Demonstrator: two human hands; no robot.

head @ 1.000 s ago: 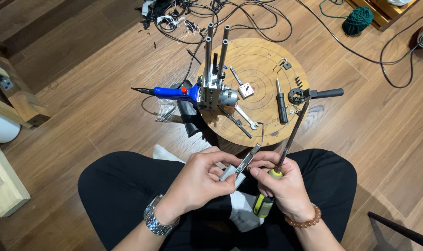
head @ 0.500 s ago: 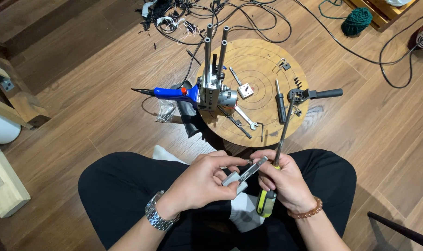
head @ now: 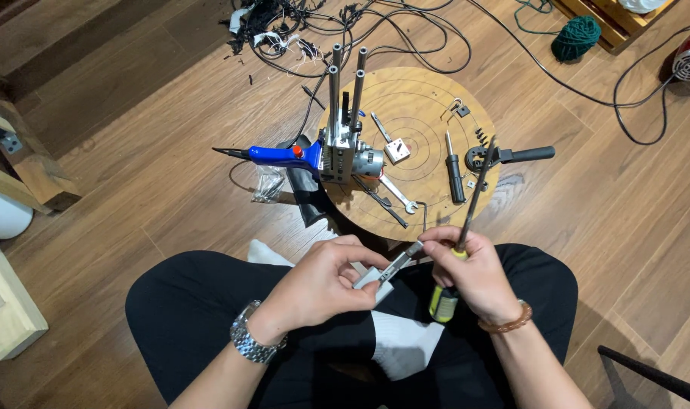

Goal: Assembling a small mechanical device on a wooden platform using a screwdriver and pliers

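I sit cross-legged on a wooden floor. My left hand grips a small grey metal bracket part over my lap. My right hand pinches the other end of that part and also holds a yellow-and-black handled screwdriver, whose shaft points up and away over the round wooden board. A watch is on my left wrist, a bead bracelet on my right.
On the round board stand a metal motor assembly with upright rods, a blue-handled soldering iron, a wrench, a black screwdriver and a black-handled tool. Tangled cables, green yarn and wooden blocks lie around.
The hands have shifted slightly to the right on the metal part, and the screwdriver shaft has tilted more upright. The things on the board have not moved.
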